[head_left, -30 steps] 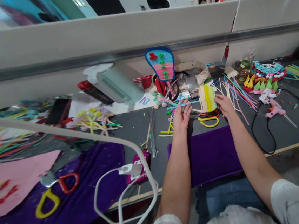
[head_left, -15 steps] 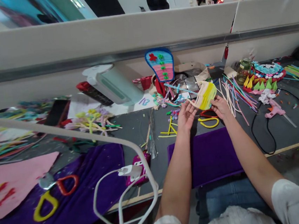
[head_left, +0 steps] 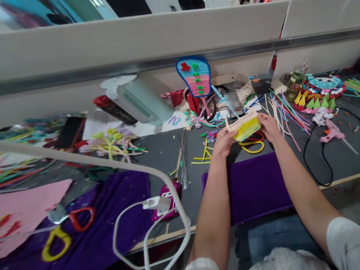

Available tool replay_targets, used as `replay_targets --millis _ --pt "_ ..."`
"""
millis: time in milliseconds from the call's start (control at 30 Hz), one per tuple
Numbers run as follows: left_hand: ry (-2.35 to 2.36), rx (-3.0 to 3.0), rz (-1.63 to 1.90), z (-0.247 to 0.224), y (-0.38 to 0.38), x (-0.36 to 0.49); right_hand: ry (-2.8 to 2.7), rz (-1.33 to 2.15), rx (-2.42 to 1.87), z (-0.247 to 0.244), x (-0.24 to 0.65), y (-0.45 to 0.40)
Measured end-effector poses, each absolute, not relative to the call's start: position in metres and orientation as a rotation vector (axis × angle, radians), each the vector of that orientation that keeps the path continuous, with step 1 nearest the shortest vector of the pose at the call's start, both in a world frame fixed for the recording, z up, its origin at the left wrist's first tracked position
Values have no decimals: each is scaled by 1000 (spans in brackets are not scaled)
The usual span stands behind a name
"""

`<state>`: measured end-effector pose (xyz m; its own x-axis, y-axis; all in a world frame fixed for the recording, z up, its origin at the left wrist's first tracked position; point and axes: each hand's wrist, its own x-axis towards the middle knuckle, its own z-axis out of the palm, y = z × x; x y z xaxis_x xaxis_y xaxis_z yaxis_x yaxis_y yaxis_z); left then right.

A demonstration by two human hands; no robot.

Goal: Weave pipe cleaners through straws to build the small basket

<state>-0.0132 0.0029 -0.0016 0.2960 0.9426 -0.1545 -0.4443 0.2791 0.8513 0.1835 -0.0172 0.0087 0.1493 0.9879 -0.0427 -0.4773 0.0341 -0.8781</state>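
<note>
Between my two hands is a small panel of yellow and cream pipe cleaners (head_left: 246, 127), held tilted above the table. My left hand (head_left: 224, 142) pinches its left edge, and my right hand (head_left: 268, 125) grips its right edge. Just beneath the panel lie scissors with a yellow and a red handle (head_left: 252, 146), their blades hidden. Left of my left hand are short yellow pipe cleaner pieces (head_left: 205, 154) and several small beads (head_left: 210, 136). Loose pipe cleaners (head_left: 287, 112) in cream, pink and blue spread out right of my right hand. A folded purple cloth (head_left: 258, 187) lies under my forearms.
A fan-shaped pipe cleaner piece (head_left: 195, 77) stands against the partition, beside a pale appliance (head_left: 141, 100). A pink glue gun (head_left: 332, 132) with a black cord lies at right. A white cable (head_left: 132, 167) loops across the left. More scissors (head_left: 57, 244) rest on purple cloth.
The pipe cleaner panel has tipped flatter and dropped slightly. My left fingers, spread out before, have closed on its edge. My right hand still holds the other side.
</note>
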Motion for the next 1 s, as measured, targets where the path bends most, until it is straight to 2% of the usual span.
replay_targets --millis 500,1000 --pt "631 395 1310 -14 14 -2 -774 1489 -957 -5 163 -16" --pt "605 466 1356 -17 17 0 -727 1571 -820 -4 157 -17"
